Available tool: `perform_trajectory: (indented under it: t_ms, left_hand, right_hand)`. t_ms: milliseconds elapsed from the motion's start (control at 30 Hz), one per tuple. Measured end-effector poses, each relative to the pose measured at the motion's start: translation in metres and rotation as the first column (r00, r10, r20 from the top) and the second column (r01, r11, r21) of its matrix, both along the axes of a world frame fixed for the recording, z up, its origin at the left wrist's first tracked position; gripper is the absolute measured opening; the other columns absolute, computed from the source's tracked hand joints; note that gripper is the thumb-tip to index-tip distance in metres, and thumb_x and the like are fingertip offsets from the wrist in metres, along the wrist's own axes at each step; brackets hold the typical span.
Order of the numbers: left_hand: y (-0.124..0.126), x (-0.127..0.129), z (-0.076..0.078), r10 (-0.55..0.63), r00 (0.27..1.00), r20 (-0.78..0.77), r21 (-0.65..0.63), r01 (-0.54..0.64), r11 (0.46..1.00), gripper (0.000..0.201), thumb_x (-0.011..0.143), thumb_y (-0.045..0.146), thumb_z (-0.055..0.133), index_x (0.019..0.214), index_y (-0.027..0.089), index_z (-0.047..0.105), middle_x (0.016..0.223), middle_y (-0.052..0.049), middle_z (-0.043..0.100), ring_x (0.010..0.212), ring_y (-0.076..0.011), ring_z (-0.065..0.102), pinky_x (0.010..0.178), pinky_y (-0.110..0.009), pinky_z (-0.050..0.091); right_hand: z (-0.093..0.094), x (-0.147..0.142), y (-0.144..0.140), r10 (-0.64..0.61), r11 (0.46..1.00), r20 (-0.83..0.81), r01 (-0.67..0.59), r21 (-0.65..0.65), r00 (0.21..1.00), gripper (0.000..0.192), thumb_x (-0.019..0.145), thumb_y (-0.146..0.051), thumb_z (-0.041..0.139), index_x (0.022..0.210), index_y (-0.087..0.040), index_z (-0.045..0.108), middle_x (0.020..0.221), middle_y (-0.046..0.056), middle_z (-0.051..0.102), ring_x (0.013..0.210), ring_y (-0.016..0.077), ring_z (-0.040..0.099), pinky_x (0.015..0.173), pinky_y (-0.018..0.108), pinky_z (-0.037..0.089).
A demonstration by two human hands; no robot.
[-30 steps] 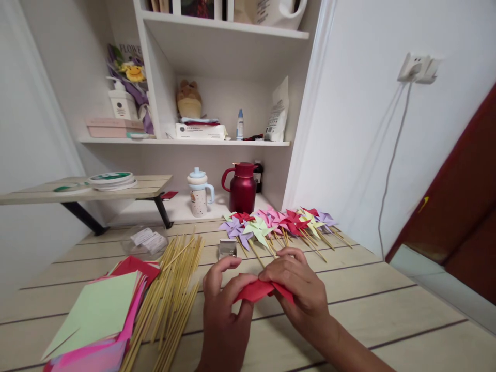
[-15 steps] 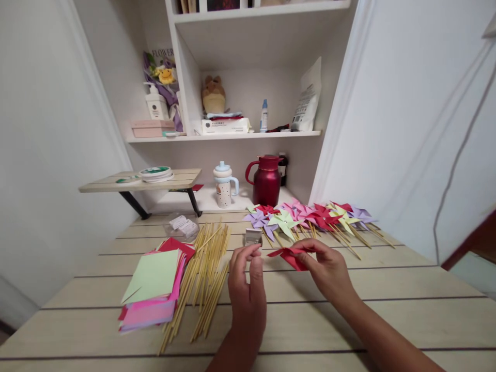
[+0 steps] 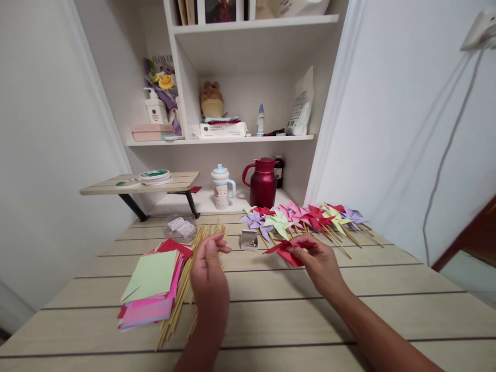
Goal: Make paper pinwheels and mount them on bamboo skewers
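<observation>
A red paper pinwheel [image 3: 289, 254], its blades folded inward, is pinched between the thumb and fingers of my right hand [image 3: 320, 263] above the middle of the table. My left hand [image 3: 211, 279] hovers over the bundle of thin wooden sticks [image 3: 182, 294], its fingers loosely bent and apart, with nothing visible in them. It hides part of the sticks. Between the hands, farther back, stands a small open box [image 3: 249, 240] with tiny metallic pieces inside. Left of the sticks lies a stack of coloured paper squares [image 3: 151, 276], a pale green sheet on top.
Finished pinwheels on sticks [image 3: 279, 223] lie at the back right. A clear packet [image 3: 181, 227] rests behind the paper. Farther back are a small raised shelf [image 3: 178, 179], a blue-lidded cup [image 3: 221, 194] and a red jug [image 3: 263, 183].
My left hand has moved left, away from the red pinwheel to over the sticks, uncovering the small box. My right hand still holds the pinwheel. The view has shifted slightly.
</observation>
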State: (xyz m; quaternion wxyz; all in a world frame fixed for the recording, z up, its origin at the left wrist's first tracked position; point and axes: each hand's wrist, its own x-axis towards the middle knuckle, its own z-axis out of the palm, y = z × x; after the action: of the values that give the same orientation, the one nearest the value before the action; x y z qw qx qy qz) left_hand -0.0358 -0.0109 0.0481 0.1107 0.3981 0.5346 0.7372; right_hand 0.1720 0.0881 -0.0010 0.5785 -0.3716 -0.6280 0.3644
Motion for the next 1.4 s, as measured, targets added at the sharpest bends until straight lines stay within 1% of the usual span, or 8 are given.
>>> perform_trajectory:
  t_ms: [133,233,467,600,800,1000,1133,1400]
  left_hand:
    - [-0.008,-0.041,0.016,0.007,0.999,-0.039,-0.094,-0.01,0.995,0.03,0.09,0.043,0.052,0.103,0.021,0.068,0.084,-0.002,0.068,0.08,-0.0181,0.063,0.079,-0.032,0.047]
    - [-0.012,-0.073,0.022,-0.035,0.966,-0.255,-0.229,-0.025,0.973,0.027,0.086,0.042,0.056,0.099,0.023,0.069,0.096,-0.004,0.071,0.089,-0.0221,0.064,0.086,-0.036,0.046]
    - [-0.005,-0.117,0.007,-0.174,0.623,-0.762,-0.359,-0.184,0.915,0.019,0.081,0.033,0.056,0.08,0.026,0.073,0.094,-0.006,0.073,0.096,-0.0279,0.064,0.089,-0.043,0.044]
    - [-0.009,-0.112,0.002,-0.248,0.448,-0.859,-0.4,-0.285,0.871,0.022,0.085,0.028,0.052,0.08,0.026,0.073,0.094,-0.005,0.074,0.095,-0.0289,0.064,0.091,-0.048,0.039]
    - [-0.017,-0.101,0.006,-0.378,0.246,-0.893,-0.439,-0.282,0.853,0.027,0.09,0.017,0.045,0.085,0.024,0.071,0.097,-0.005,0.073,0.099,-0.0245,0.062,0.104,-0.053,0.027]
    - [-0.018,-0.107,0.001,-0.411,0.156,-0.898,-0.44,-0.35,0.827,0.027,0.09,0.018,0.047,0.083,0.025,0.072,0.093,-0.003,0.072,0.097,-0.0245,0.062,0.105,-0.053,0.025]
    - [-0.018,-0.1,-0.004,-0.406,0.158,-0.9,-0.434,-0.413,0.801,0.025,0.09,0.025,0.052,0.079,0.023,0.074,0.093,-0.006,0.072,0.099,-0.0277,0.06,0.102,-0.054,0.028]
    - [-0.02,-0.088,-0.025,-0.443,0.16,-0.882,-0.452,-0.552,0.701,0.024,0.085,0.032,0.058,0.079,0.019,0.077,0.125,-0.013,0.064,0.122,-0.0355,0.047,0.102,-0.057,0.026]
  right_hand:
    - [0.001,0.004,0.003,0.025,1.0,-0.036,-0.025,-0.003,0.999,0.022,0.076,-0.039,0.075,0.081,-0.018,0.07,0.076,0.004,0.069,0.072,0.0195,0.063,0.063,0.031,0.049]
    - [0.003,0.005,0.002,0.021,1.0,-0.052,-0.021,0.005,0.998,0.02,0.076,-0.037,0.075,0.081,-0.018,0.07,0.077,0.004,0.068,0.073,0.0189,0.062,0.063,0.031,0.048]
    - [0.004,0.002,0.003,0.011,1.0,-0.113,-0.013,-0.024,0.994,0.02,0.073,-0.035,0.076,0.082,-0.018,0.071,0.081,0.004,0.069,0.077,0.0199,0.063,0.069,0.033,0.048]
    - [0.003,0.002,0.004,0.015,0.999,-0.13,-0.021,-0.047,0.991,0.019,0.072,-0.034,0.078,0.081,-0.019,0.071,0.081,0.003,0.069,0.078,0.0195,0.062,0.073,0.034,0.047]
    - [0.002,0.002,0.004,0.031,0.999,-0.119,-0.036,-0.04,0.992,0.017,0.07,-0.034,0.079,0.079,-0.021,0.072,0.079,0.002,0.069,0.077,0.02,0.063,0.073,0.034,0.046]
    - [0.008,0.001,-0.001,0.042,0.998,-0.081,-0.045,-0.042,0.996,0.017,0.071,-0.034,0.077,0.079,-0.02,0.071,0.078,0.003,0.069,0.076,0.0209,0.063,0.072,0.034,0.047]
    - [0.009,0.002,-0.002,0.049,0.998,-0.044,-0.05,-0.028,0.998,0.016,0.073,-0.034,0.076,0.08,-0.02,0.071,0.078,0.003,0.069,0.077,0.0209,0.062,0.073,0.034,0.047]
    - [0.006,0.003,0.001,0.055,0.998,-0.009,-0.055,-0.007,0.998,0.015,0.075,-0.034,0.075,0.081,-0.021,0.072,0.082,0.003,0.069,0.078,0.0203,0.062,0.073,0.033,0.046]
